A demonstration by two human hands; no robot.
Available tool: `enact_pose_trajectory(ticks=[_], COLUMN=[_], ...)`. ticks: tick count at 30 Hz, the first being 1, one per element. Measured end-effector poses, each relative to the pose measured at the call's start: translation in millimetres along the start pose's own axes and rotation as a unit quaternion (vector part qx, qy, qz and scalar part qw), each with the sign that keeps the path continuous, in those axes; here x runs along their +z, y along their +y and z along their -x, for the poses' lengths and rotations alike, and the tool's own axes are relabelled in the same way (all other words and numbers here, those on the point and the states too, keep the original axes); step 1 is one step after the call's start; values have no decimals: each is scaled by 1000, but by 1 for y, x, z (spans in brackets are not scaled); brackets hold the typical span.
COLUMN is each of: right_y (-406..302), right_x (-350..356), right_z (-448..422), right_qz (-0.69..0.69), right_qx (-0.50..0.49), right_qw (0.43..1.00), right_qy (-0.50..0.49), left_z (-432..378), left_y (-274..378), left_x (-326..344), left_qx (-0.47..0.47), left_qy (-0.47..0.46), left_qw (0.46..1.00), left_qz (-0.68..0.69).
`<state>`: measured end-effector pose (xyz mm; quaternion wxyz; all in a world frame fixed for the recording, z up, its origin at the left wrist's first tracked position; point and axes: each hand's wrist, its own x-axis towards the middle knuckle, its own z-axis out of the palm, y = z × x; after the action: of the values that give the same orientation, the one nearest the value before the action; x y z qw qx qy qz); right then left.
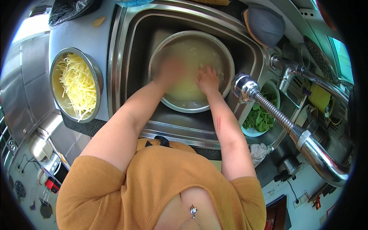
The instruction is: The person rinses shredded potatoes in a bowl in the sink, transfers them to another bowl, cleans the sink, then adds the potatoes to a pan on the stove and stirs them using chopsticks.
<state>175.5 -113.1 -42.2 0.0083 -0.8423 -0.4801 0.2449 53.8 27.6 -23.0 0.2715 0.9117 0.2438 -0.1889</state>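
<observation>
A round metal basin [192, 109] stands in the stainless steel sink, with cloudy, yellowish water [191, 54] in it. My left hand [172, 69] is over the left part of the basin; a blur covers it, so its fingers and anything in them are hidden. On the right side, my right hand [209, 80] reaches down into the water with bent fingers spread apart, and nothing shows in its grasp. The cloudy water hides what lies below. Left of the sink, a metal bowl [99, 83] holds pale yellow shreds [77, 83] that look like shredded potato.
A chrome faucet with a flexible neck [273, 110] juts in over the sink's right edge. Behind it, a pale bowl [254, 132] of green leaves [260, 119] sits in a side basin. A black plastic bag [70, 13] is at the upper left. A crumpled cloth [259, 152] lies at right.
</observation>
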Motion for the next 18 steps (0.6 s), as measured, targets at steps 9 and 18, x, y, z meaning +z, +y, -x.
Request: enact_pose_trajectory(ticks=[9,18], right_y=[-11,-19], right_x=[23,50], right_z=[24,27], right_qz=[-85,-311], right_qx=[77,161], right_qw=[993,936], right_qy=[2,-43], left_z=[10,2], left_y=[2,-15], left_x=[42,100], left_qx=[-86,-175], left_qy=[45,29], left_qw=[989,935], left_qz=[112,307])
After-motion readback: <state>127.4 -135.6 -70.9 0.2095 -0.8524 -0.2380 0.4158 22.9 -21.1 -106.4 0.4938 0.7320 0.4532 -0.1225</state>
